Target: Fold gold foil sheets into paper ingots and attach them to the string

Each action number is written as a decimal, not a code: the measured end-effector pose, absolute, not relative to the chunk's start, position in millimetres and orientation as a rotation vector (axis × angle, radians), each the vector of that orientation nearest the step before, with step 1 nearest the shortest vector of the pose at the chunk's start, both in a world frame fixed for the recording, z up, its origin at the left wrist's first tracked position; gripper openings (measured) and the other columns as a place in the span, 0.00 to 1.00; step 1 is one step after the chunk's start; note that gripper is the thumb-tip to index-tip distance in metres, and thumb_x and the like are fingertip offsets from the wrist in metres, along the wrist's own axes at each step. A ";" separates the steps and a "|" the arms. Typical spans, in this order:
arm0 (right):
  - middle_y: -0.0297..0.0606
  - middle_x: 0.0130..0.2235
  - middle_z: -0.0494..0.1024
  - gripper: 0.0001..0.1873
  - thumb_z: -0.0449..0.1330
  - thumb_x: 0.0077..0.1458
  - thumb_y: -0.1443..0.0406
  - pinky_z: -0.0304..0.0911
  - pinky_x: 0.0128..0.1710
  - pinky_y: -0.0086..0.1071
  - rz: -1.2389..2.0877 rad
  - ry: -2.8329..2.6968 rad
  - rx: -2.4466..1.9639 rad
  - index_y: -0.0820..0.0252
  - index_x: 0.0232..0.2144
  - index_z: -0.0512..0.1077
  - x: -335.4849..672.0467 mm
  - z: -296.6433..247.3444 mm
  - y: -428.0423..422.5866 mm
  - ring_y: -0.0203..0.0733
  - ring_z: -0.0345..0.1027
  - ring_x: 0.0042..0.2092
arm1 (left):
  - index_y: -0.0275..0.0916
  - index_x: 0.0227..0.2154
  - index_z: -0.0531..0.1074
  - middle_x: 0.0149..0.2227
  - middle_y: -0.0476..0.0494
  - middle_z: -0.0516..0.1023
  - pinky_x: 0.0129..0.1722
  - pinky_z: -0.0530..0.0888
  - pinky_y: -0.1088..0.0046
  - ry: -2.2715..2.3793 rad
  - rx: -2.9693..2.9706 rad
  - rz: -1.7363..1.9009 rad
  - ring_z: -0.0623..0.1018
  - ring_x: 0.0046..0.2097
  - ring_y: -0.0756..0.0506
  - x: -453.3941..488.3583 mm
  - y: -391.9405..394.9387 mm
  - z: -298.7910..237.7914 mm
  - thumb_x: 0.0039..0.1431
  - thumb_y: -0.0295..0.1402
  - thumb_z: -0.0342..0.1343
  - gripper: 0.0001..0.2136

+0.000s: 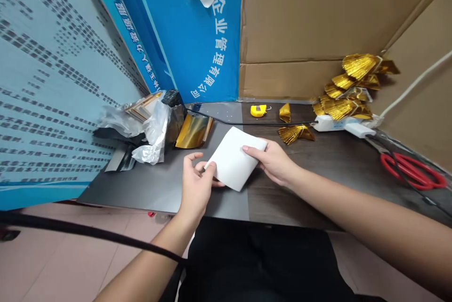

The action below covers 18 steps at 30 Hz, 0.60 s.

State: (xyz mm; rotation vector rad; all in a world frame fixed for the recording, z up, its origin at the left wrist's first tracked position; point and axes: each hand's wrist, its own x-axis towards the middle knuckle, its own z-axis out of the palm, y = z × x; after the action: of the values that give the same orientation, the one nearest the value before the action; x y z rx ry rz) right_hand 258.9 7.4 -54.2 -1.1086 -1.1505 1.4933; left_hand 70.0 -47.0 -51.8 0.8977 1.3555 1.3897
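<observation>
A white square sheet of paper [235, 158] is held just above the dark table [318, 179] between both hands. My left hand [195, 184] pinches its lower left corner with thumb and fingers. My right hand [273, 160] grips its right edge, fingers curled over the top. The sheet is tilted, with one corner pointing away from me. A stack of gold foil sheets [193, 131] lies just beyond my left hand.
Folded gold paper pieces [348, 87] pile at the back right, with more [294, 133] near a white power strip [334, 124]. Red scissors [411, 170] lie at the right. A yellow tape measure [258, 110] and crumpled plastic bags [148, 127] sit further back. Cardboard and blue boards wall the table.
</observation>
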 end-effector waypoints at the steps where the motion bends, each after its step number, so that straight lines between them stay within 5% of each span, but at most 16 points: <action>1: 0.43 0.41 0.81 0.32 0.75 0.39 0.48 0.71 0.33 0.35 1.467 -1.158 -1.155 0.60 0.41 0.72 266.3 -56.4 11.0 0.45 0.75 0.39 | 0.44 0.49 0.58 0.30 0.55 0.74 0.23 0.76 0.74 1.361 1.004 1.336 0.76 0.25 0.50 70.0 -52.9 -54.9 0.50 0.41 0.64 0.27; 5: 0.36 0.29 0.79 0.28 0.75 0.38 0.54 0.63 0.26 0.30 1.331 -1.309 -1.322 0.60 0.39 0.71 293.5 -65.6 27.2 0.40 0.71 0.29 | 0.39 0.42 0.72 0.34 0.47 0.75 0.31 0.77 0.74 1.276 1.595 0.941 0.78 0.31 0.51 58.7 -66.1 -57.8 0.61 0.36 0.53 0.09; 10: 0.29 0.22 0.73 0.21 0.74 0.39 0.56 0.52 0.24 0.28 1.094 -1.642 -1.378 0.60 0.33 0.76 307.1 -76.1 40.1 0.34 0.61 0.24 | 0.40 0.49 0.76 0.35 0.46 0.77 0.38 0.73 0.73 1.118 2.295 0.672 0.75 0.35 0.50 42.3 -57.3 -53.2 0.60 0.22 0.46 0.19; 18: 0.36 0.34 0.78 0.14 0.69 0.46 0.61 0.65 0.40 0.37 0.807 -1.963 -1.260 0.58 0.37 0.77 311.8 -82.6 35.9 0.43 0.71 0.37 | 0.40 0.38 0.79 0.36 0.44 0.76 0.40 0.73 0.73 1.073 2.558 0.791 0.75 0.39 0.49 43.8 -41.5 -61.5 0.67 0.31 0.54 0.08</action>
State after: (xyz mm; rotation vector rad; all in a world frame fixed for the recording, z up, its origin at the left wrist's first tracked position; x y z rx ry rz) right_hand 311.8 35.9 -82.6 -1.2599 -1.9630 0.8071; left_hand 43.8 -41.5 -61.5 2.5581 1.0733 0.7912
